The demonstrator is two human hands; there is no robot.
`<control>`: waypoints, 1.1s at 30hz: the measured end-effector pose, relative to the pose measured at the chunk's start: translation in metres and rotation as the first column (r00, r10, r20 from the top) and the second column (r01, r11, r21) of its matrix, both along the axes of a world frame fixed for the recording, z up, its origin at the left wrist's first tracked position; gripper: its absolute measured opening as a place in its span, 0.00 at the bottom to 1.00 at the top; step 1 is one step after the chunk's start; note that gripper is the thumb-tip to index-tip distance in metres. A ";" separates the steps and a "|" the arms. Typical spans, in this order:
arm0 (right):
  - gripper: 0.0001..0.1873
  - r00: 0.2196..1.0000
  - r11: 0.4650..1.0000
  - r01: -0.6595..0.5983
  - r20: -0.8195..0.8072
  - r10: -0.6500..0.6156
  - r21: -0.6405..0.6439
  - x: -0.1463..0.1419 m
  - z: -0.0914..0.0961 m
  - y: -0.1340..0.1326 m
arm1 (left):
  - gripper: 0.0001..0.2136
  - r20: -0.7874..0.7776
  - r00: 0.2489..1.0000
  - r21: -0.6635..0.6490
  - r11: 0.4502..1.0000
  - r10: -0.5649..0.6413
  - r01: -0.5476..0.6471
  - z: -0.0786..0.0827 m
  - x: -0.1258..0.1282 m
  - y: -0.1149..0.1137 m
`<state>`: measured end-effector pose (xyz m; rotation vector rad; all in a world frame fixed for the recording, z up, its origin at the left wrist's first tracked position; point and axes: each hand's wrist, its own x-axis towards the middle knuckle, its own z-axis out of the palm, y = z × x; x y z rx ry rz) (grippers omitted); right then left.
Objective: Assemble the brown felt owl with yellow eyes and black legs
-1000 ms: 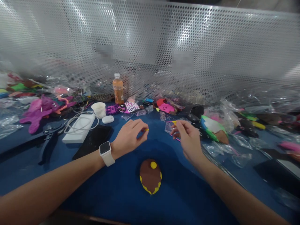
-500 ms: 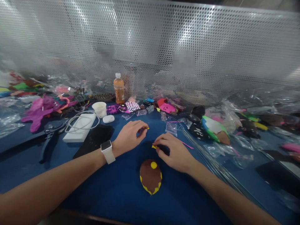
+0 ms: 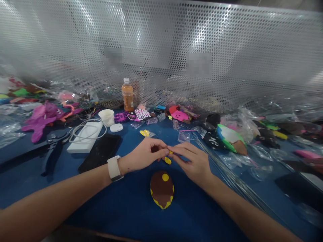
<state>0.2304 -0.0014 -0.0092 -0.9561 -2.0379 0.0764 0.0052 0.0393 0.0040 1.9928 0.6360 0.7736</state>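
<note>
"Yellow piece (image 3: 171,152), clay-like: where is it?"

"Between my hands, above the surface (image 3: 121,208): the fingers of my left hand (image 3: 143,153) and right hand (image 3: 193,160) are closed on it, tips meeting. A yellow scrap (image 3: 168,161) shows just below; whether joined, I cannot tell."

"And the brown oval (image 3: 162,190)?"

"On the surface, nearer me, yellow along its near edge, apart from both hands."

"Which step?"

"Working the piece by pinch, I judge; the next move calls for light, matched pressure"
</note>
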 end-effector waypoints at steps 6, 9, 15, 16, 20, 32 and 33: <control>0.08 0.967 0.967 0.132 -0.185 -0.174 -0.220 -0.006 0.003 0.001 | 0.13 -0.319 0.846 0.693 0.714 0.427 -0.099 0.003 -0.032 0.034; 0.10 0.954 0.952 0.110 -0.239 -0.183 -0.286 -0.005 0.002 0.004 | 0.27 -0.340 0.812 0.737 0.671 0.474 -0.083 -0.005 -0.047 0.051; 0.11 0.961 0.945 0.053 -0.239 -0.137 -0.324 -0.008 -0.001 0.002 | 0.24 -0.405 0.788 0.745 0.668 0.463 -0.009 -0.033 -0.057 0.075; 0.10 0.959 0.940 0.052 -0.245 -0.141 -0.337 -0.008 -0.001 0.002 | 0.23 -0.398 0.789 0.743 0.669 0.468 -0.022 -0.036 -0.057 0.078; 0.09 0.954 0.930 0.063 -0.250 -0.163 -0.363 -0.007 -0.004 0.003 | 0.17 -0.345 0.821 0.719 0.691 0.455 -0.081 -0.034 -0.053 0.080; 0.09 0.975 0.967 0.012 -0.211 -0.067 -0.254 -0.007 0.000 0.002 | 0.09 -0.161 0.982 0.316 0.948 0.102 -0.046 0.004 -0.006 0.000; 0.08 0.977 0.968 0.001 -0.204 -0.054 -0.251 -0.007 0.001 0.001 | 0.09 -0.157 0.984 0.275 0.961 0.084 -0.038 0.005 -0.005 -0.002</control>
